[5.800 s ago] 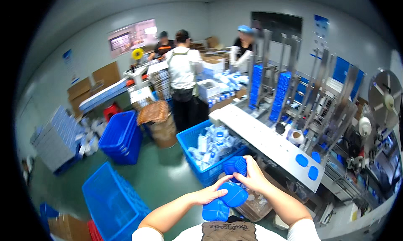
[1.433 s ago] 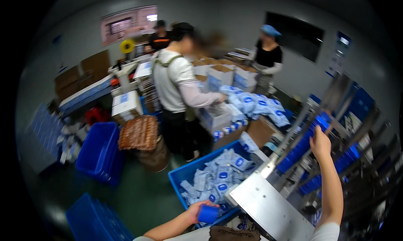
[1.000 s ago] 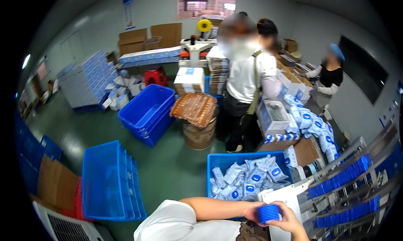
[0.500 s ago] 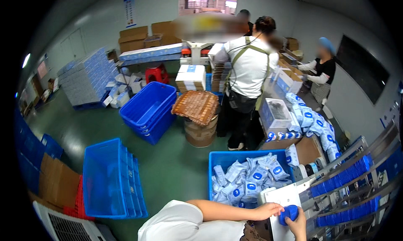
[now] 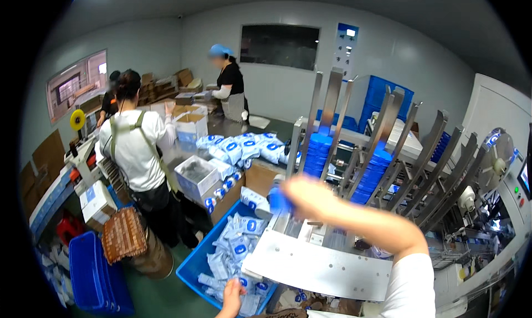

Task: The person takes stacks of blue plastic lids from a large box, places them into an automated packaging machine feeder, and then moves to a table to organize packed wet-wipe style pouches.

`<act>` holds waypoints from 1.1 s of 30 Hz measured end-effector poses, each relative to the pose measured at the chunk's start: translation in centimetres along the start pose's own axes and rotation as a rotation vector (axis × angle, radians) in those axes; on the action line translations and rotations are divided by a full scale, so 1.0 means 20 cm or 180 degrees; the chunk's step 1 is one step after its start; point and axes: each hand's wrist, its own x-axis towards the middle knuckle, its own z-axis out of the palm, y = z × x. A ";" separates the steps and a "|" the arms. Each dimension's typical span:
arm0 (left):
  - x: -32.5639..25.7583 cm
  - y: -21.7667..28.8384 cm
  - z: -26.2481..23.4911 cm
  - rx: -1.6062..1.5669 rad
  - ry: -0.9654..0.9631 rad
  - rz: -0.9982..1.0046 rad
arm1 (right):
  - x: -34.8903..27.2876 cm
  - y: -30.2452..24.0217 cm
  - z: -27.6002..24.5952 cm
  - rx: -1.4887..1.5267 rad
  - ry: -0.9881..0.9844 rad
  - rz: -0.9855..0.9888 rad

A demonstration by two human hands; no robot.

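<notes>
Two hands show in the head view, both the wearer's own. The right hand is raised over the machine, blurred, its fingers closed around a blue cap at the near end of the feed rails. The cap sits just left of the knuckles, above the steel plate, and well short of the blue stacks already held between the rails. The forearm runs down to the lower right, ending in a white sleeve.

The left hand is low at the bottom edge, resting on the near rim of the blue bin. Its fingers look loosely curled; whether they grip anything I cannot tell, as the wrist is cut by the frame. Inside the bin lie white packs with blue marks, piled loosely.

Beyond, a person in a white shirt stands with their back turned at a table heaped with more packs and open cartons. A woven stool stands just behind them, and another blue crate lies at lower left. A second person in a blue hair cover works at the far end of the table. A third stands partly hidden behind the white shirt.
</notes>
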 end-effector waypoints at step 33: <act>0.31 -1.02 -0.46 0.2983 -0.2472 0.0012 | -1.02 -0.11 0.85 0.2007 -0.0343 0.0665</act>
